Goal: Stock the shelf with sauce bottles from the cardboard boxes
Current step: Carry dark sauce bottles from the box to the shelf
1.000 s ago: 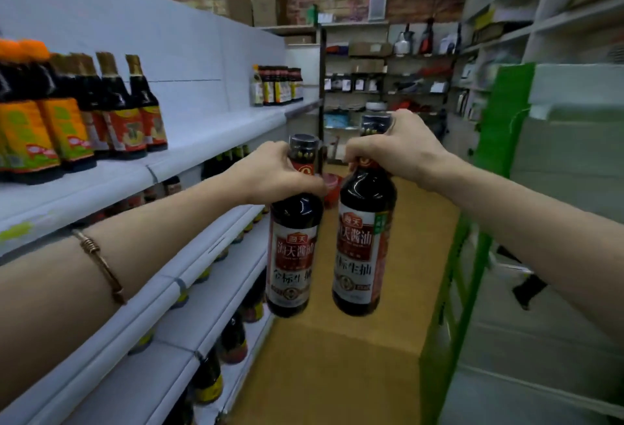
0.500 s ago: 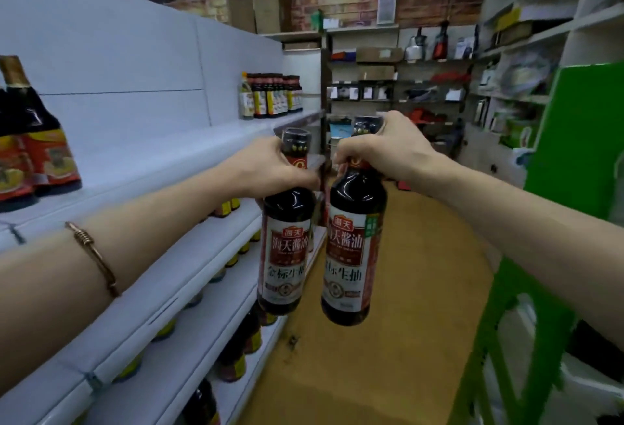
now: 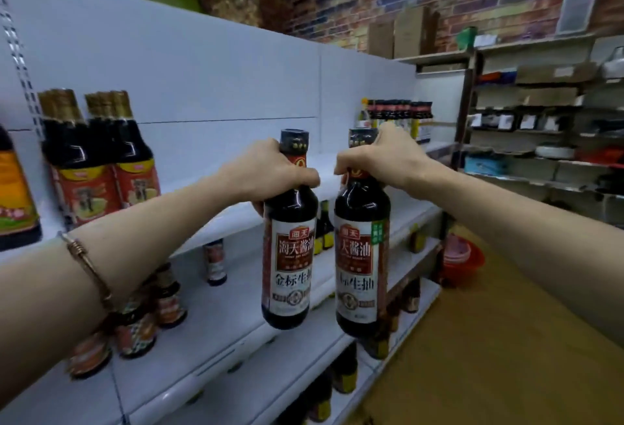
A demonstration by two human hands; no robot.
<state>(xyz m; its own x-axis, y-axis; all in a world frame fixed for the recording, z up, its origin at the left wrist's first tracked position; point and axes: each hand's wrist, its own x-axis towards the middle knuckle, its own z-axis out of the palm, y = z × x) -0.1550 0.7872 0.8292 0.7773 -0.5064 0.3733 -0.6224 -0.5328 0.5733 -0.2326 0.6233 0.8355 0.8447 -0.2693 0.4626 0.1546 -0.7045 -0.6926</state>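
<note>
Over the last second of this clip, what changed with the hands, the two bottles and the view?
The view swung left toward the white shelf, so the gold-capped bottles are back in frame and the green rack has gone. No grip changed: the left hand and right hand hold their soy sauce bottles by the necks, upright, side by side, unshelved.

bare forearms, no sleeves; a coiled copper-toned bangle [image 3: 88,266] on the left wrist.
</note>
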